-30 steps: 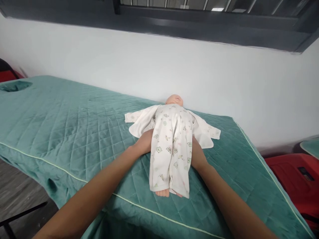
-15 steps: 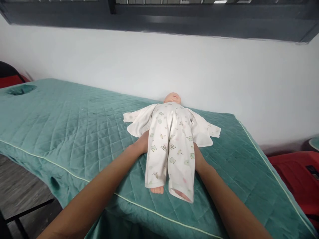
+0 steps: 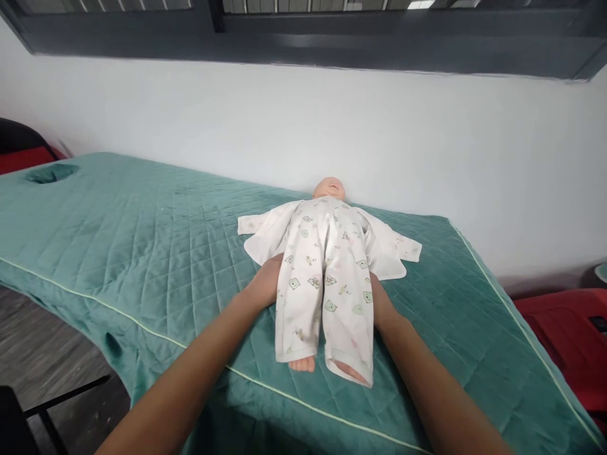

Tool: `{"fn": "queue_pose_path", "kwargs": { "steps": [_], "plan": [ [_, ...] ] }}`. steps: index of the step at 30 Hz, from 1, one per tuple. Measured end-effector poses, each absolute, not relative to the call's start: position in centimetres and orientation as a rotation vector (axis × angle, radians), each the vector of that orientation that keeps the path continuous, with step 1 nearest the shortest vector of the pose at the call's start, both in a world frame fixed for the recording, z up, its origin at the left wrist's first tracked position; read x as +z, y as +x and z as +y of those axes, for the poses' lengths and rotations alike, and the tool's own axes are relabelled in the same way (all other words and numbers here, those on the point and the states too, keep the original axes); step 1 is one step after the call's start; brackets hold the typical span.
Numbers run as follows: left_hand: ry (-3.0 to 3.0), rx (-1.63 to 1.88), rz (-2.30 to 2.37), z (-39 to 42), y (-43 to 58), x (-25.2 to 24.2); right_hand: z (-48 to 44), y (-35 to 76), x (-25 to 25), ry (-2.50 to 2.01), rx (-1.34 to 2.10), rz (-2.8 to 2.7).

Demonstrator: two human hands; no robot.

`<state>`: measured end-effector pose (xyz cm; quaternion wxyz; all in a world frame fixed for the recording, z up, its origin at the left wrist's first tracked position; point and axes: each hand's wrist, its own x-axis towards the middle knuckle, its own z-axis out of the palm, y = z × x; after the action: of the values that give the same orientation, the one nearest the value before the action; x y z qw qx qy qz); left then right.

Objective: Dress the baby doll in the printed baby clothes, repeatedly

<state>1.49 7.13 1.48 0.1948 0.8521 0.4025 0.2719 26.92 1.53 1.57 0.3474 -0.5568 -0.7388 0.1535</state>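
A baby doll lies on its back, its head [image 3: 329,188] towards the wall. White printed pants [image 3: 303,297] cover its legs and reach up over its torso. Bare toes [image 3: 302,364] poke out of one pant leg, and a bit of skin shows in the other leg's opening. Under the pants a white long-sleeved top [image 3: 270,230] spreads out to both sides. My left hand [image 3: 269,278] is at the left edge of the pants, my right hand [image 3: 378,300] at the right edge. The fingers of both hands are hidden behind the cloth.
A green quilted cover [image 3: 156,253] with pale piping lies over the bed, with a hole [image 3: 52,173] at its far left end. Behind stands a white wall [image 3: 213,120] below a dark window frame [image 3: 332,44]. A red object [image 3: 564,341] is at the right, a black metal bar [image 3: 66,397] at lower left.
The view has shifted slightly. My left hand sits a little lower and further left beside the pants; the doll and its clothes look nearly the same.
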Motion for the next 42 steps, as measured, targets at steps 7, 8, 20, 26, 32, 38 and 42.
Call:
{"fn": "queue_pose_path", "kwargs": {
  "steps": [7, 8, 20, 26, 32, 38, 42],
  "plan": [
    [2.576, 0.798, 0.956, 6.9, 1.0, 0.8, 1.5, 27.3, 1.8, -1.49, 0.106, -2.218],
    [2.591, 0.795, 0.946, 7.0, 1.0, 0.8, 1.3, 27.5, 1.7, -1.452, 0.082, -2.253],
    [2.456, 0.76, 1.012, 6.6, -0.6, 1.0, -2.4, 28.4, 1.5, -1.286, 0.106, -2.269],
    [2.255, 0.828, 1.069, 6.8, -0.8, 1.8, -1.8, 28.4, 2.8, -1.388, 0.322, -2.061],
    [2.046, 1.186, 1.566, 8.8, -1.5, 0.3, -2.5, 28.2, 3.1, -1.481, 0.508, -1.921],
    [1.916, 1.03, 2.223, 10.0, -2.6, -0.6, -2.3, 29.3, 2.8, -1.596, 0.459, -1.544],
    [1.856, 0.971, 2.366, 9.9, -2.7, -0.8, -0.9, 32.6, 2.4, -1.842, 0.182, -1.306]
  ]
}}
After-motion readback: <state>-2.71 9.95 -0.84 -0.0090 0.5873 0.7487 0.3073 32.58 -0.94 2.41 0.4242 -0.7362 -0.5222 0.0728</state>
